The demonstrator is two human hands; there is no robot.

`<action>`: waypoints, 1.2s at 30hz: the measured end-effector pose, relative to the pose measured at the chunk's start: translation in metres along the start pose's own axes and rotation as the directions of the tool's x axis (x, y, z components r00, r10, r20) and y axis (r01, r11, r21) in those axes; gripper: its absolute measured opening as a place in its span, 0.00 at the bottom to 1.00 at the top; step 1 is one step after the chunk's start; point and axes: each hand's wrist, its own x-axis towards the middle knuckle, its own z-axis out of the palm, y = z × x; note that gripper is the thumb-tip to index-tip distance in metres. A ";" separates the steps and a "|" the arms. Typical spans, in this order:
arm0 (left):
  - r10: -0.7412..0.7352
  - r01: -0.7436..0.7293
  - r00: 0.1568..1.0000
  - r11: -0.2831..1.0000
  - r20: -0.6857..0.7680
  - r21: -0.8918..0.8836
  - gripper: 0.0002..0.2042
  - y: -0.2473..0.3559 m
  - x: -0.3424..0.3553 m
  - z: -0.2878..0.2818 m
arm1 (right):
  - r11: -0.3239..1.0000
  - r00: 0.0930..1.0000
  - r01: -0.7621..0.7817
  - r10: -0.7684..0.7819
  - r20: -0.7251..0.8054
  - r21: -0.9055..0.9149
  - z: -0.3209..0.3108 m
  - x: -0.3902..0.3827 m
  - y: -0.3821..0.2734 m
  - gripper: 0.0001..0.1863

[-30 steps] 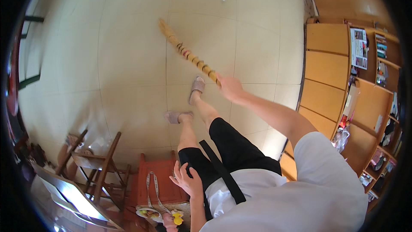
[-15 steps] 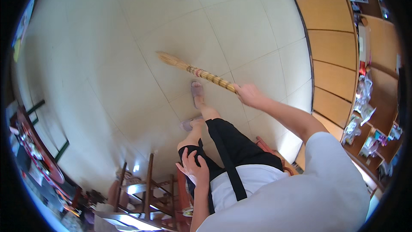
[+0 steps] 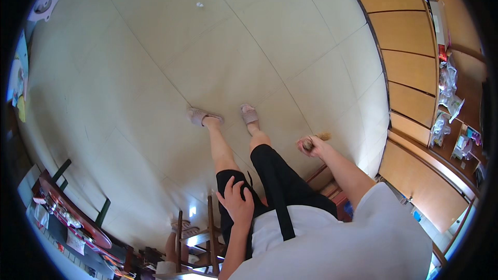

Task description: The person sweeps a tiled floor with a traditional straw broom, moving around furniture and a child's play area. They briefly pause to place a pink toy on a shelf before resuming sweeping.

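Note:
My right hand [image 3: 310, 146] is closed around the handle of a straw hand broom [image 3: 324, 136]. The broom is seen nearly end-on, so the fist hides most of it and only a tan tuft shows past the fingers. This hand is off to the right of my knees, above the tiled floor. My left hand [image 3: 236, 200] holds nothing; its fingers are spread over my left thigh, and whether they touch the black shorts I cannot tell. A small white scrap [image 3: 199, 4] lies on the floor far ahead of my slippers [image 3: 206, 116].
Wooden drawer fronts [image 3: 402, 23] line the right side, with bagged goods [image 3: 449, 85] on shelves beyond. A wooden stool [image 3: 211, 228] stands at lower left, beside another person's slippered feet [image 3: 185, 226]. A round table [image 3: 72, 212] bearing clutter is farther left.
My right hand has drawn right and nearer me, and the broom no longer points forward-left. My left foot has stepped ahead, and the view has shifted. The left hand stays over the thigh.

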 end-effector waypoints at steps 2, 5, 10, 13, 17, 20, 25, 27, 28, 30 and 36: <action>-0.024 0.024 1.000 1.000 -0.009 0.013 0.10 -0.019 0.012 -0.013 | 0.947 0.967 0.237 -0.252 -0.039 -0.219 0.086 0.017 0.022 0.12; -0.045 0.045 0.999 0.999 -0.011 0.009 0.10 -0.042 0.018 -0.041 | 0.650 0.953 0.301 -0.226 0.201 -0.697 0.208 0.038 0.077 0.08; -0.069 0.069 0.998 0.997 -0.005 0.038 0.09 -0.081 0.033 -0.070 | 0.564 0.907 0.416 -0.201 0.371 -0.713 0.392 0.038 0.192 0.08; -0.050 0.050 0.999 0.999 0.002 0.004 0.09 -0.082 0.048 -0.083 | 0.507 0.844 0.527 -0.224 0.487 -0.682 0.424 0.012 0.213 0.07; -0.040 0.041 0.999 0.997 0.019 -0.059 0.09 -0.076 0.056 -0.093 | 0.380 0.833 0.546 -0.336 0.439 -0.747 0.382 -0.025 0.209 0.09; -0.050 0.052 0.998 0.995 0.023 -0.080 0.09 -0.079 0.056 -0.098 | 0.442 0.820 0.539 -0.468 0.329 -0.717 0.319 -0.036 0.246 0.08; -0.080 0.080 0.997 0.994 0.003 -0.069 0.09 -0.094 0.058 -0.113 | 0.712 0.949 0.315 -0.247 0.197 -0.628 0.299 -0.008 0.274 0.04; -0.106 0.105 0.994 0.993 -0.003 -0.057 0.10 -0.105 0.058 -0.116 | 0.798 0.937 0.331 -0.215 0.276 -0.503 0.331 0.020 0.280 0.07; -0.124 0.124 0.992 0.991 -0.005 -0.049 0.10 -0.108 0.057 -0.117 | 0.821 0.922 0.333 -0.182 0.341 -0.464 0.356 0.024 0.290 0.07; -0.142 0.142 0.990 0.989 0.005 -0.033 0.10 -0.110 0.055 -0.119 | 0.810 0.874 0.358 -0.117 0.471 -0.464 0.409 0.027 0.301 0.09; -0.095 0.095 0.995 0.995 0.028 0.007 0.10 -0.094 0.069 -0.121 | 0.701 0.832 0.491 -0.202 0.517 -0.517 0.475 -0.002 0.284 0.07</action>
